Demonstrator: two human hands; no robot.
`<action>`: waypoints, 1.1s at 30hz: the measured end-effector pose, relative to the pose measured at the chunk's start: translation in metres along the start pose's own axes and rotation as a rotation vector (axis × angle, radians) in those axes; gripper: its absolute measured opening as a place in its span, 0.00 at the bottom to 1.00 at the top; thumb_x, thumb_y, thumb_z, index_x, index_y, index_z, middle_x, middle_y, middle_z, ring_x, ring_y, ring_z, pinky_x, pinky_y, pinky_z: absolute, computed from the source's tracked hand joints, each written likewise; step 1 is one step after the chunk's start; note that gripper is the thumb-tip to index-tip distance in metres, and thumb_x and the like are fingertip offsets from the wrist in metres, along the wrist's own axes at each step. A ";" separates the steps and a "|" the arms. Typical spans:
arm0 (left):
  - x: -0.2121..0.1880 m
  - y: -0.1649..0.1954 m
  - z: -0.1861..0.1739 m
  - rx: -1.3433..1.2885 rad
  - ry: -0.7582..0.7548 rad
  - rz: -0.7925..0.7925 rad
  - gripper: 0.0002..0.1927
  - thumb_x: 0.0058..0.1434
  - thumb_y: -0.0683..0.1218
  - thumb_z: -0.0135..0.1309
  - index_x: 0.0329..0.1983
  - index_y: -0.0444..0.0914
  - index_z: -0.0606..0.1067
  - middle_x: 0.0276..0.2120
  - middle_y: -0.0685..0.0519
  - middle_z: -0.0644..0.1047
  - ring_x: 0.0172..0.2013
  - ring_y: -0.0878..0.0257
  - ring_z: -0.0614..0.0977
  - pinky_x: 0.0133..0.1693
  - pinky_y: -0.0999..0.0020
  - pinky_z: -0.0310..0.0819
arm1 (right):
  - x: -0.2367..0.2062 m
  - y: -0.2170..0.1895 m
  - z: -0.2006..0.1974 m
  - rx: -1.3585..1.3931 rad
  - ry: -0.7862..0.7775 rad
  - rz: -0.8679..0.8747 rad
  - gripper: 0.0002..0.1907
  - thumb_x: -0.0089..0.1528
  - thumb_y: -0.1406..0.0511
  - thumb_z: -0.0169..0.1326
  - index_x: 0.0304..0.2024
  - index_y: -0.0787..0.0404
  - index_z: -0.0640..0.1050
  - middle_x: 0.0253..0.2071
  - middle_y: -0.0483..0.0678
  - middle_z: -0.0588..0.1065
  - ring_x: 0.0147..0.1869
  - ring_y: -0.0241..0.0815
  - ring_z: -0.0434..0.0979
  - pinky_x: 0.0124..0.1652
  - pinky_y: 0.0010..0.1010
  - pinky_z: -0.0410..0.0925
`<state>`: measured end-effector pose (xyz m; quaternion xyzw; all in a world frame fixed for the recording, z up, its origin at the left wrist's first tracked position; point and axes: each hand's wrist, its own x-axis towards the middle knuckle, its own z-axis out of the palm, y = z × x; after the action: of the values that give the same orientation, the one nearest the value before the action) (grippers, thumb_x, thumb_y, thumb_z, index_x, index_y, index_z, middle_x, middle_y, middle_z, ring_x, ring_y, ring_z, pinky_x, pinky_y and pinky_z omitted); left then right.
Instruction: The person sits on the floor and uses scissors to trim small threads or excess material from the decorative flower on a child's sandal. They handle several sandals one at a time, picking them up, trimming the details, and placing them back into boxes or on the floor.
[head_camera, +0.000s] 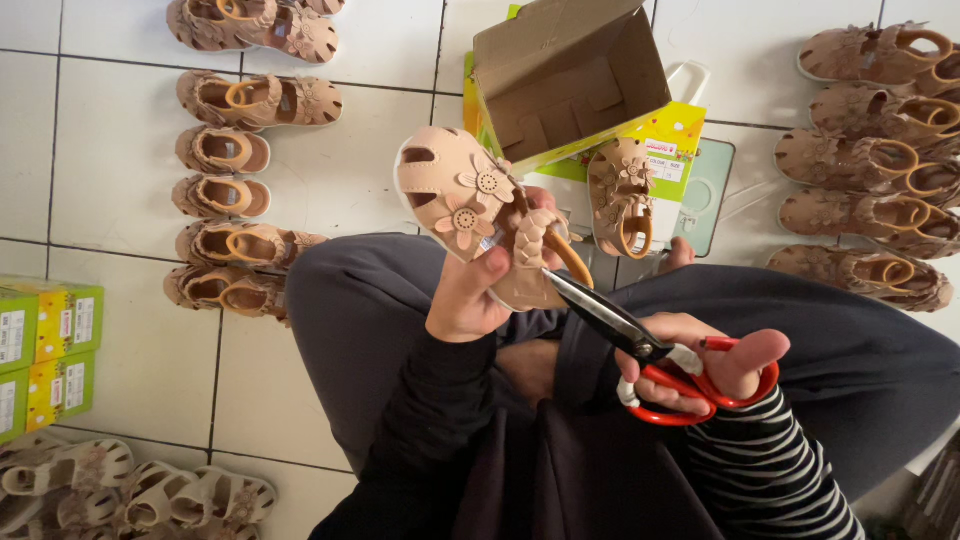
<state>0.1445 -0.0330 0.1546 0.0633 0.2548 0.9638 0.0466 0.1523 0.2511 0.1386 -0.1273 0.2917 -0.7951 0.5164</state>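
Pink child's sandal (468, 205), flower trim on the upper, is held sole-away above the person's lap, just below and left of the open cardboard box (568, 75). Left hand (470, 295) is closed on it: thumb pressed against the braided ankle strap, fingers wrapped behind the heel, mostly hidden. Right hand (700, 365) grips red-handled scissors (640, 355); fingers pass through the loops and curl tight around them, thumb extended outward. Scissor blades appear pressed together or nearly so, tips pointing up-left and reaching the strap at the sandal's heel; whether they touch it I cannot tell. A second matching sandal (620, 195) stands on edge just right of the held one, directly below the box, against a yellow-green box lid (680, 135). Box is tilted, opening toward the camera, interior showing only its folded flaps. Left of the box, well apart, a column of brown sandals (240, 190) lies on the white tile floor (100, 150); right of the box, a similar row of brown sandals (870, 160). Far lower left from the box: stacked green-yellow boxes (45, 350) and pale sandals (130, 490). Person sits cross-legged, dark trousers, striped right sleeve.
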 end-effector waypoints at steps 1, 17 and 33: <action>0.000 0.001 0.001 0.003 -0.002 0.002 0.40 0.66 0.50 0.65 0.73 0.37 0.57 0.60 0.45 0.71 0.56 0.58 0.77 0.56 0.63 0.78 | -0.002 0.001 0.000 0.022 0.010 0.019 0.65 0.41 0.23 0.47 0.45 0.80 0.73 0.24 0.49 0.73 0.17 0.27 0.68 0.19 0.16 0.64; 0.002 0.002 0.001 -0.013 -0.060 0.031 0.43 0.67 0.49 0.64 0.78 0.39 0.53 0.58 0.41 0.70 0.52 0.56 0.78 0.52 0.64 0.77 | 0.005 0.005 -0.003 0.251 -0.093 0.133 0.64 0.43 0.25 0.47 0.48 0.80 0.69 0.28 0.52 0.73 0.17 0.31 0.71 0.18 0.18 0.65; -0.002 -0.001 -0.005 -0.067 -0.033 0.015 0.38 0.70 0.50 0.61 0.76 0.41 0.56 0.57 0.43 0.70 0.53 0.58 0.76 0.52 0.65 0.75 | -0.004 0.002 0.005 0.059 0.054 0.047 0.68 0.39 0.22 0.44 0.46 0.81 0.71 0.26 0.53 0.74 0.16 0.29 0.67 0.18 0.17 0.63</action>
<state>0.1454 -0.0351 0.1493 0.0795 0.2208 0.9710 0.0455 0.1577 0.2522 0.1413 -0.0834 0.2847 -0.7941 0.5305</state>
